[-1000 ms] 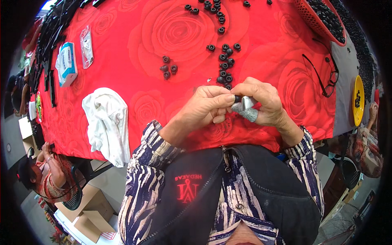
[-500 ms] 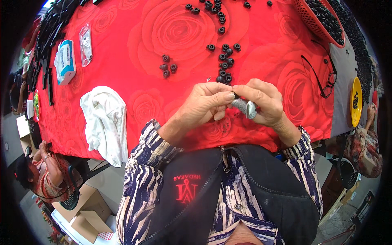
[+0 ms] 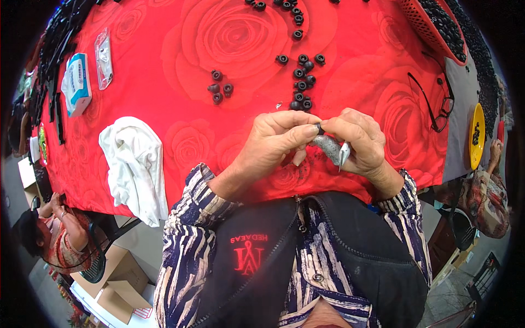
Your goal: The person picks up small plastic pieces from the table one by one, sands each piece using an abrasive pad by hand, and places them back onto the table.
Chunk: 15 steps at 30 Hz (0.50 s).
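Over the near part of the red cloth, my left hand pinches a small round black part between thumb and fingertips. My right hand meets it there, thumb and forefinger against the same part. Held in the right palm is a small speckled grey tool with a bright pointed end; its exact kind does not show. Just beyond my fingers a cluster of black round parts with ring-like openings lies on the cloth. A smaller group of them sits farther left.
A white cloth lies to the left, with a tissue pack and clear plastic packet beyond. Glasses, a red basket of black parts and a yellow dish are right. Other people sit at both sides.
The grey tool has turned in my right hand, its pointed end now showing toward me. Both hands stay together on the black part. The view has shifted slightly.
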Tool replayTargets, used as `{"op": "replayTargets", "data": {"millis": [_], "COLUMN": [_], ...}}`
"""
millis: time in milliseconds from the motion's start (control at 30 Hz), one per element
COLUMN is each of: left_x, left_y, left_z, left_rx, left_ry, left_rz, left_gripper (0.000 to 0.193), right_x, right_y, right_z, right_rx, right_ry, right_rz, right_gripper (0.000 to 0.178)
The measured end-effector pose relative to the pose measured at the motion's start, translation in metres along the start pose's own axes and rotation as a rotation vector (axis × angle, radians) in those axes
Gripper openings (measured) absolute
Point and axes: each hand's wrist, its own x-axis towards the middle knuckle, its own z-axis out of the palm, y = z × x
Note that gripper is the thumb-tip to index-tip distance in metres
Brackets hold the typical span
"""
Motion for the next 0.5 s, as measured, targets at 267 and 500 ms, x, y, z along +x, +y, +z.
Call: {"op": "replayTargets", "data": {"millis": [267,500], "left_x": [0.002,0.003], "left_y": [0.007,0.004], "left_z": [-0.001,-0.003], "left_rx": [0.089,0.153], "left_ry": [-0.045,-0.019], "left_rz": [0.016,0.069], "left_gripper": [0.020,0.022], "right_x": [-0.004,0.001], "right_y": [0.007,0.007], "right_z": [-0.001,-0.019], "right_rx": [-0.005,0.520], "right_ry": [-0.026,-0.165], "right_rz": [-0.039,0.628], "right_gripper": [0.030,0.026]}}
